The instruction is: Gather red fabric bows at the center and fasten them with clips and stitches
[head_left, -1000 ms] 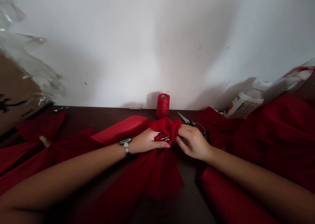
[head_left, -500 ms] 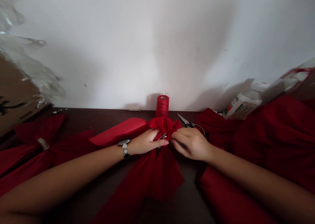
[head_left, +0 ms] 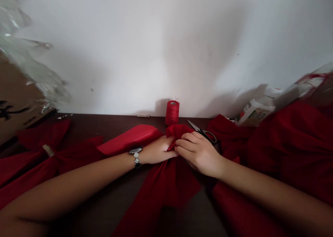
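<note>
A red fabric bow [head_left: 169, 186] hangs gathered between my hands, its tails spreading toward me over the dark table. My left hand [head_left: 158, 150], with a watch and bracelet at the wrist, is closed around the gathered middle. My right hand [head_left: 201, 152] covers the centre from the right, fingers curled in and pressing on the cloth beside the left thumb. What lies under the right fingers is hidden. Just behind the bow stands a red thread spool [head_left: 172, 112] with pins at its top. Scissors [head_left: 201, 131] lie right behind my right hand.
Another red bow with a pale centre band [head_left: 48, 150] lies at the left. More red fabric [head_left: 288, 143] is heaped at the right, near a white bottle [head_left: 256, 108]. A cardboard box [head_left: 19, 101] with clear plastic stands left; a small metal clip [head_left: 143, 116] lies by the wall.
My right hand has moved left over the bow's centre, covering a small metal pin or clip seen there before. The bow and left hand have shifted slightly right.
</note>
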Demonstrator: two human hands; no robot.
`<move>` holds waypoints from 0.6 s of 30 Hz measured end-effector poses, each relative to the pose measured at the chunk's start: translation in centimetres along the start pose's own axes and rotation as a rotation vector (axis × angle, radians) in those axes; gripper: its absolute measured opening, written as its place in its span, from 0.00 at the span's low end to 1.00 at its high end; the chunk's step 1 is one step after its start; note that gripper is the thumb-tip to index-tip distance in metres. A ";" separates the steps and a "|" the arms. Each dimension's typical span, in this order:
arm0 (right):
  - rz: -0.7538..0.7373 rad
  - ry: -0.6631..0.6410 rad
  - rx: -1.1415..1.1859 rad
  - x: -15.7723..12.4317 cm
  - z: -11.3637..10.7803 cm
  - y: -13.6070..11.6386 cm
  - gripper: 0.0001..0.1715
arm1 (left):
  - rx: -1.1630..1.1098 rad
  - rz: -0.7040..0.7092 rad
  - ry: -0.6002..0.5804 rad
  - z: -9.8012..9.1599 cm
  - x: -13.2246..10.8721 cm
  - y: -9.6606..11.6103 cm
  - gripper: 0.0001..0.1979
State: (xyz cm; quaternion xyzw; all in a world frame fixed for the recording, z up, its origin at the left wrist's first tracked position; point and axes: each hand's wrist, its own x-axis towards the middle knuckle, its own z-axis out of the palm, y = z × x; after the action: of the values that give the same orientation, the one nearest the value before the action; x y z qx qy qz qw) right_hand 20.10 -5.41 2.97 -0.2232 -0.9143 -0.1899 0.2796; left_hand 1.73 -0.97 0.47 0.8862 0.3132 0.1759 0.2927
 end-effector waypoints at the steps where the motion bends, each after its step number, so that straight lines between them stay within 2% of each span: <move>1: -0.011 -0.008 0.030 0.1 -0.2 -0.2 0.18 | -0.016 0.006 0.002 0.0 0.0 0.1 0.05; 4: -0.045 -0.020 0.099 0.4 -0.8 -0.7 0.16 | -0.066 0.031 0.014 0.0 0.0 0.3 0.04; 6: 0.020 0.003 0.205 0.5 -1.2 -0.9 0.13 | -0.086 0.032 0.010 0.0 0.1 0.2 0.05; 12: 0.539 0.101 0.919 1.1 -2.4 0.5 0.09 | -0.142 0.029 -0.034 -0.1 0.1 -0.2 0.12; 14: 0.645 0.118 1.078 1.4 -3.0 1.0 0.07 | -0.176 0.054 -0.039 -0.2 0.1 -0.1 0.12; 18: 0.703 0.227 1.211 1.6 -6.0 1.3 0.23 | -0.216 0.049 -0.024 -0.4 -0.1 0.1 0.16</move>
State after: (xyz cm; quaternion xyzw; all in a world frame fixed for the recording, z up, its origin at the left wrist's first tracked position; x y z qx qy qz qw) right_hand 22.06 -6.68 8.82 -0.2891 -0.6984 0.4311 0.4929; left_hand 1.50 -0.95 0.88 0.8590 0.2672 0.2052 0.3856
